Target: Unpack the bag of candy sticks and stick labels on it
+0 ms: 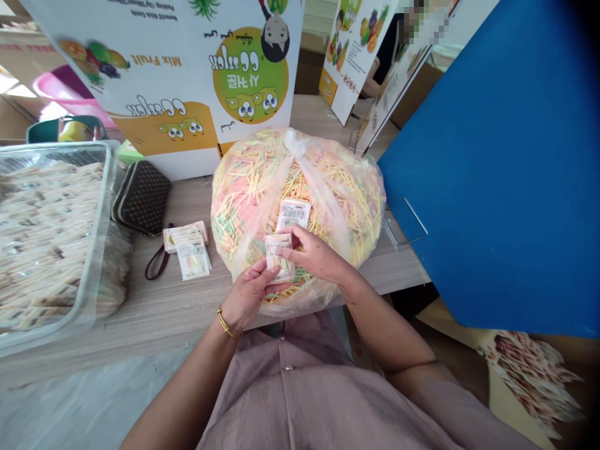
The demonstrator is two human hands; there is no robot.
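Both our hands meet low in front of us, just over the near edge of the tabletop, and between them they pinch a small clear sachet. Our left hand comes up from below with thumb and fingers closed on the sachet's lower left edge; our right hand reaches in from the right, fingertips narrow on its upper right side. The sachet stands upright, long axis running away from us. Just beyond it, up and to the right, a second sachet lies on the big tied bag of coloured sticks, nearer our right hand. To the left, well apart, a few finished sachets lie flat beside a dark pouch.
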